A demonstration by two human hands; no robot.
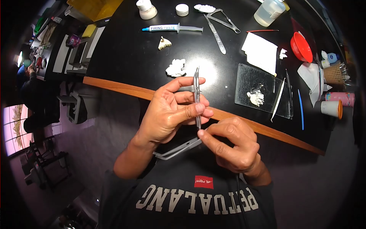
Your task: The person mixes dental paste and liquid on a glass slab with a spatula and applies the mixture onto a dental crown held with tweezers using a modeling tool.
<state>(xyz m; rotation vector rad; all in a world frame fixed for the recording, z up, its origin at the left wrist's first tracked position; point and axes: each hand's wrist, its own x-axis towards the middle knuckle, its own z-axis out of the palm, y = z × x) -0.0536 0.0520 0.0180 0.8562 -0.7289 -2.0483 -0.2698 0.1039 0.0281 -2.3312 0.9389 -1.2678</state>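
My left hand (pixel 164 110) is closed around slim metal tweezers (pixel 197 89), held upright with the bent tips pointing away from me. My right hand (pixel 234 145) is closed just below, its fingertips close to the lower end of the tweezers; I cannot tell if they touch. From the fingers of my right hand a grey tweezers-like tool (pixel 179 149) reaches left, in front of my shirt; its right end is hidden. Ahead of my left hand lie a crumpled white tissue (pixel 176 68) and a small yellowish dental piece (pixel 164 43).
A glass slab (pixel 246 86) bears a white tooth-like piece (pixel 256 97) and thin tools. Farther back are a firing paste syringe (pixel 171 28), a scalpel handle (pixel 215 34), jars and a bottle (pixel 269 13). A red bowl (pixel 301 47) stands right. Another person sits far left.
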